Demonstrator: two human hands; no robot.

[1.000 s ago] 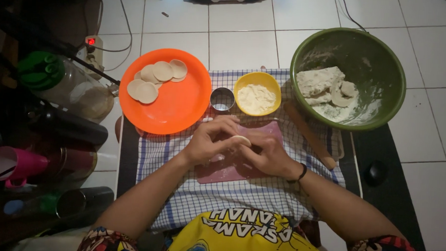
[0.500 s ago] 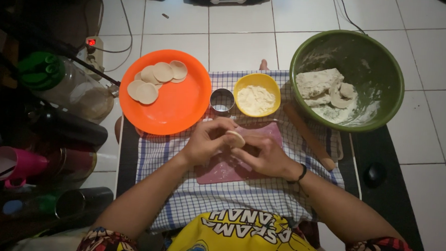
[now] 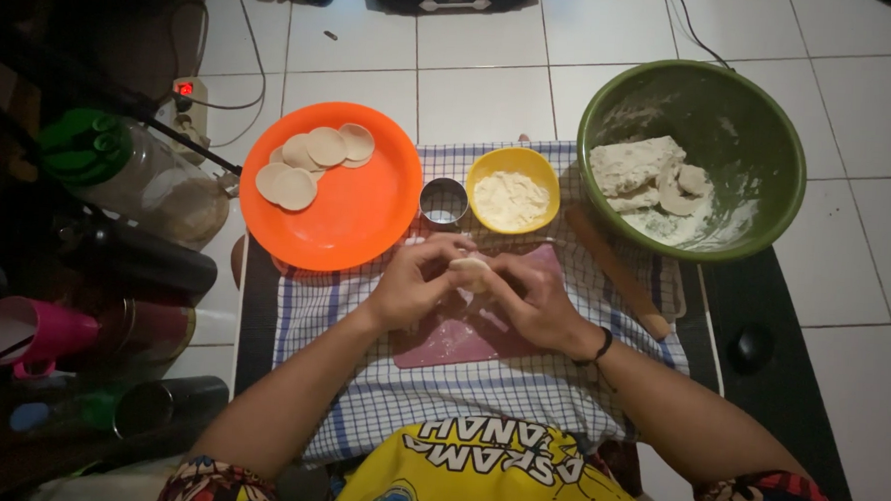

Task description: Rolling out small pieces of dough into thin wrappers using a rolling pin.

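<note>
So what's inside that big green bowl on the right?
The green bowl holds a rough slab of pale dough, a few cut dough scraps and loose flour on the bottom. Anything under the dough is hidden.

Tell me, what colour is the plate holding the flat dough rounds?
Bright orange: the plate shows clearly in the head view, left of the hands.

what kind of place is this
Likely a home floor used for dough work: white floor tiles, a checked cloth spread on them, and a green bowl of dough beside an orange plate of cut rounds.
</note>
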